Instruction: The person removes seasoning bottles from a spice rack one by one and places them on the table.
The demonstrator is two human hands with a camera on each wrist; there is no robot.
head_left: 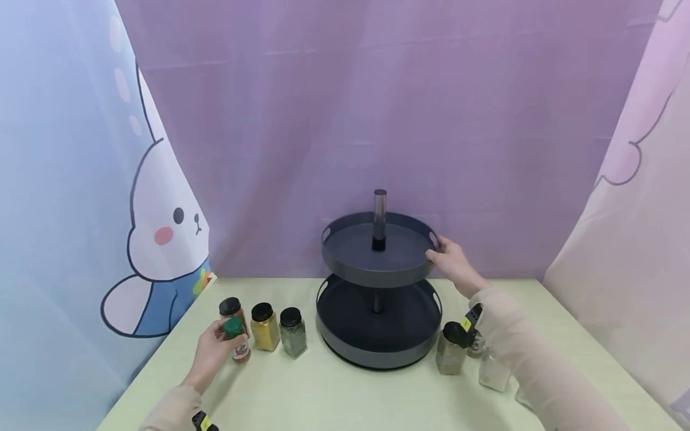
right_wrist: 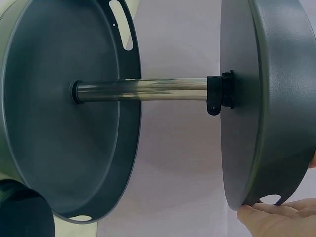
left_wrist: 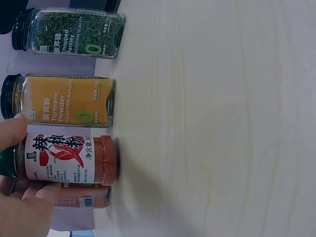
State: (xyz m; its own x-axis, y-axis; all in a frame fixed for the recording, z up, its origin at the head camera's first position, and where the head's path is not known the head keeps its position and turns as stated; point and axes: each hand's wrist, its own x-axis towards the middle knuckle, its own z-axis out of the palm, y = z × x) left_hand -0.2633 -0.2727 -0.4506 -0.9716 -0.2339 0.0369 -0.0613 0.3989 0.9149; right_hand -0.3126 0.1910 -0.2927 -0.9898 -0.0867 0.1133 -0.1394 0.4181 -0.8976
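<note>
My left hand (head_left: pixel 209 354) holds a chili powder jar (left_wrist: pixel 59 159) by its green cap (head_left: pixel 233 327), between thumb and fingers. The jar is upright, with a white label showing red peppers. Behind it stands a black-capped jar of reddish powder (left_wrist: pixel 81 196), partly hidden. Beside these are a turmeric powder jar (head_left: pixel 265 331) and a chopped parsley jar (head_left: pixel 293 338). My right hand (head_left: pixel 457 267) grips the upper tier (head_left: pixel 350 251) of a dark grey two-tier turntable rack at its right handle cutout. Both tiers appear bare around the metal post (right_wrist: pixel 168 90).
The lower tier (head_left: pixel 345 344) rests on the pale wooden table (head_left: pixel 334 401). Right of the rack stand a black-capped jar (head_left: pixel 450 356) and a whitish jar (head_left: pixel 493 371), with other containers partly behind my right sleeve. A purple cloth (head_left: pixel 350 120) hangs behind the table.
</note>
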